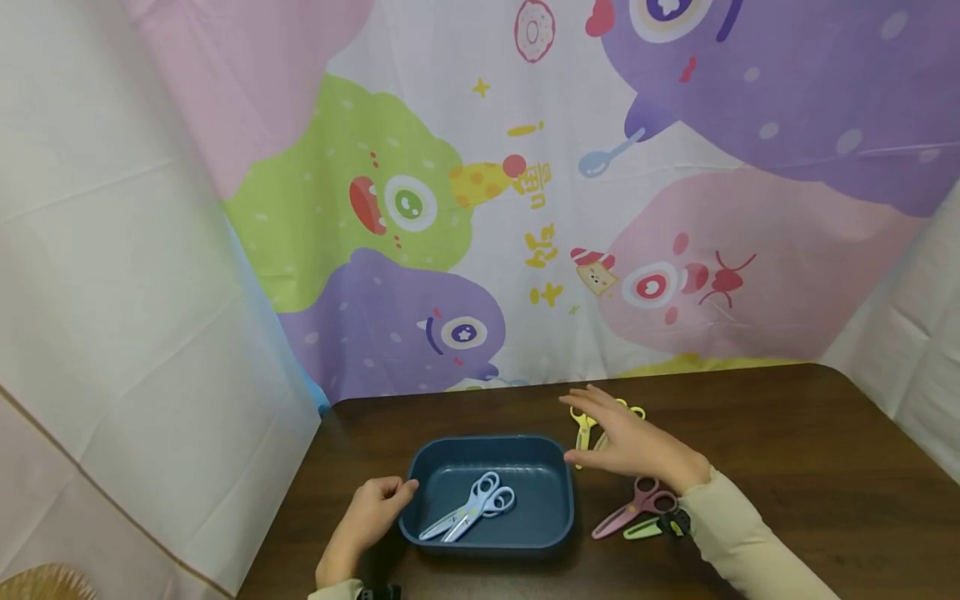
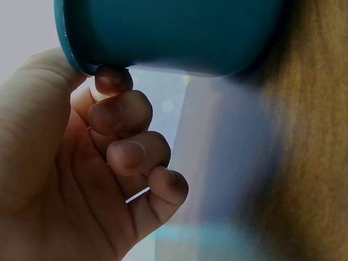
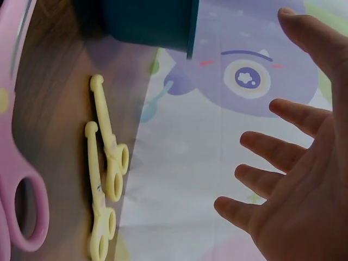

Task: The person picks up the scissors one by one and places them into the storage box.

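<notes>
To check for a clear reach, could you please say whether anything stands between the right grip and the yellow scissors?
Nothing visible does: the right wrist view shows open space between the right grip and yellow scissors.

A dark wooden table spreads beneath the grip. Beyond the grip hangs a printed curtain, its green monster in a spotted yellow hat, a pink monster farther right. A pale drape falls left of the grip; lower left, a straw-coloured object edges into view.
</notes>
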The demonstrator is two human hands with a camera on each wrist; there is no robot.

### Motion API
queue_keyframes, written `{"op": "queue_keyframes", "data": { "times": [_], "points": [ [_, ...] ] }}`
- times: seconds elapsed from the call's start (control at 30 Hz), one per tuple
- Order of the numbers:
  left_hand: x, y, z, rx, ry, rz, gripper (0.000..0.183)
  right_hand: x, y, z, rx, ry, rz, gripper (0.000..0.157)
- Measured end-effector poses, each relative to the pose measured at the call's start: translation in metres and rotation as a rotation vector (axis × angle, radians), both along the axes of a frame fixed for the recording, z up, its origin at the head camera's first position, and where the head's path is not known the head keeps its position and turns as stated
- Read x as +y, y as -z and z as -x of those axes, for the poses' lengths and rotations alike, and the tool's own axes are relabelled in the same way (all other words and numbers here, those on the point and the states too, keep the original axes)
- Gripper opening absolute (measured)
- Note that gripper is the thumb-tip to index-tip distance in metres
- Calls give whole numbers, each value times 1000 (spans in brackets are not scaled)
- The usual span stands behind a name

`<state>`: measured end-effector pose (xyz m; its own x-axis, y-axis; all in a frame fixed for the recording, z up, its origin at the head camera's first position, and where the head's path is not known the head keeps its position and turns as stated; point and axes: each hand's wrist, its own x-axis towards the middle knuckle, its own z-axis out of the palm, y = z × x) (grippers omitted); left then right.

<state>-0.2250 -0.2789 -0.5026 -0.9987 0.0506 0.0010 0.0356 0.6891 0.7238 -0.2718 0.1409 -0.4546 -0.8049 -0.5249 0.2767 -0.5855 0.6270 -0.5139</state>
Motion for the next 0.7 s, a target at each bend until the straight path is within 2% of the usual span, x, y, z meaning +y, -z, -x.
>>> {"op": "queue_keyframes", "data": {
  "times": [0.47, 0.7],
  "points": [
    [0, 0, 0, -1, 5, -1, 44, 22, 3, 1, 34, 26, 18, 85],
    [0, 0, -1, -6, 4, -6, 44, 33, 3, 5, -9, 64, -4, 85]
  ]
}}
